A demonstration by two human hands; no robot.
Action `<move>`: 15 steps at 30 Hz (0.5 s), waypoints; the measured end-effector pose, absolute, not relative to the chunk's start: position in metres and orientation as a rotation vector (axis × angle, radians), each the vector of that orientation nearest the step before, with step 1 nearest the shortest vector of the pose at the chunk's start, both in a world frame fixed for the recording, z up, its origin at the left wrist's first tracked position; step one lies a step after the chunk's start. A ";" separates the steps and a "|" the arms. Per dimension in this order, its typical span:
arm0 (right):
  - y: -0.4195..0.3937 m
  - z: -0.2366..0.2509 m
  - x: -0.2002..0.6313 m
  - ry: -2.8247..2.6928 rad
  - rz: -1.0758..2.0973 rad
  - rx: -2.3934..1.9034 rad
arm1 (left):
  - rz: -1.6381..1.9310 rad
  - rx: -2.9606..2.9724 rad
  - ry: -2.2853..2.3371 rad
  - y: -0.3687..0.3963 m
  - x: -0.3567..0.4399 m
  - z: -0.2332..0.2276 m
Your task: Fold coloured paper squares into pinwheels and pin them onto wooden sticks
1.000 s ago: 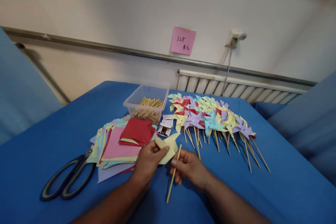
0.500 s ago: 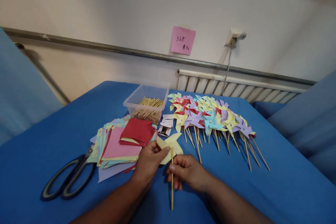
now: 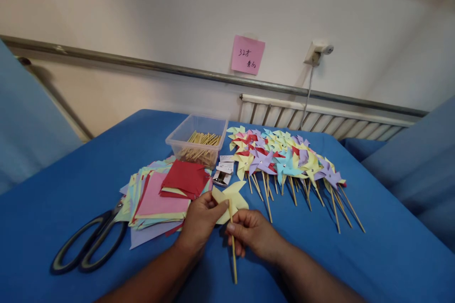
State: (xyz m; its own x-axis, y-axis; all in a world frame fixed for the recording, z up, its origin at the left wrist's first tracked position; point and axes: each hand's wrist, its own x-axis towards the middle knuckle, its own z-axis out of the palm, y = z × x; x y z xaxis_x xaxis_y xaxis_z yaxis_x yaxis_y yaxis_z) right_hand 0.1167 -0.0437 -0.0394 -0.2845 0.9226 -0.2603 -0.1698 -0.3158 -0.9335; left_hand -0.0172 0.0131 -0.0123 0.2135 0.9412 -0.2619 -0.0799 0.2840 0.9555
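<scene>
My left hand (image 3: 199, 220) pinches a pale yellow paper pinwheel (image 3: 232, 197) just above the blue table (image 3: 373, 265). My right hand (image 3: 253, 236) grips a thin wooden stick (image 3: 233, 255) held nearly upright, its top end meeting the middle of the pinwheel. Both hands are close together near the table's front middle.
A stack of coloured paper squares (image 3: 161, 195) lies left of my hands, with large black scissors (image 3: 85, 245) further left. A clear plastic box of sticks (image 3: 198, 142) stands behind. Several finished pinwheels (image 3: 284, 158) lie at the right. Small packets (image 3: 223, 173) sit between.
The stick in my right hand swung from slanted to nearly upright, and its top end came to the centre of the yellow pinwheel. My left hand barely moved.
</scene>
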 end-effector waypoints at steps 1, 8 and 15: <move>-0.044 -0.039 0.117 -1.076 1.711 -1.125 | 0.913 1.018 1.102 0.013 -0.017 -0.012; -0.045 -0.040 0.114 -1.070 1.664 -1.133 | 0.924 0.997 1.102 0.012 -0.017 -0.007; -0.045 -0.041 0.112 -1.067 1.619 -1.132 | 0.922 0.973 1.098 0.012 -0.017 -0.006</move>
